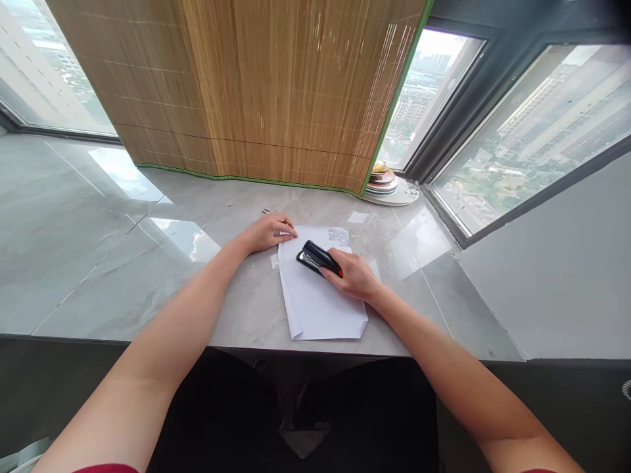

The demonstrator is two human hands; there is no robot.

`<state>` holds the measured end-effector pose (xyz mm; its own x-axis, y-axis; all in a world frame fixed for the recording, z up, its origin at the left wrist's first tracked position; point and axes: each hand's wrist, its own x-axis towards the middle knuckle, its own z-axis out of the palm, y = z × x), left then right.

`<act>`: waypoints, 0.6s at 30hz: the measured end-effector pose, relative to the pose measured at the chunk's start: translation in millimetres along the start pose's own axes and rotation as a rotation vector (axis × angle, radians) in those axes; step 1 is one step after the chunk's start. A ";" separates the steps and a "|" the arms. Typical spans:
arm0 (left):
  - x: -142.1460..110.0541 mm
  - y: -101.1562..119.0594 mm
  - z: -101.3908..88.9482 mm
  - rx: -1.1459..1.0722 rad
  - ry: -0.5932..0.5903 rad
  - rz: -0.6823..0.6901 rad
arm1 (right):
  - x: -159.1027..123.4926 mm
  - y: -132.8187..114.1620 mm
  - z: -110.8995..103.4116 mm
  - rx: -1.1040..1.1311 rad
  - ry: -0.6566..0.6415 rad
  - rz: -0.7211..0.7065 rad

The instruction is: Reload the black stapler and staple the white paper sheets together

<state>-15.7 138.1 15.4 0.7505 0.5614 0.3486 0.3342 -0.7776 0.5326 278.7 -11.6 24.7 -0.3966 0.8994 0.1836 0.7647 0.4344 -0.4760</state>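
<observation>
Sheets of white paper (320, 302) lie on the grey counter, with a curled lower left corner and a folded lower right corner. Dark print (338, 236) shows at their upper right. My left hand (271, 231) is at the upper left corner, fingers and thumb close together on the paper's edge. Whether the thumb is under the sheet I cannot make out. Over the middle of the paper, my right hand (353, 274) is closed around a black stapler (318, 257), its jaw pointing up and left toward my left hand.
A bamboo blind (256, 85) with green edging hangs down to the counter (162, 263) behind the paper. Stacked plates (387, 187) stand in the back right corner by the windows (532, 131). Small dark bits (266, 211) lie beyond my left hand. The counter's front edge is near me.
</observation>
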 end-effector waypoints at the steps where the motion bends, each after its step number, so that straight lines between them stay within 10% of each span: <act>1: -1.1 -3.5 -0.3 0.023 0.002 -0.003 | 0.2 3.6 -2.6 0.022 -0.009 -0.030; 18: -3.8 -11.0 4.1 0.069 0.036 -0.066 | 10.9 44.8 -16.2 0.389 0.064 -0.167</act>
<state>-19.8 143.4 5.0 0.7053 0.6207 0.3424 0.4216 -0.7556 0.5013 316.9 18.5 19.3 -0.4572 0.8246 0.3331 0.4390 0.5350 -0.7219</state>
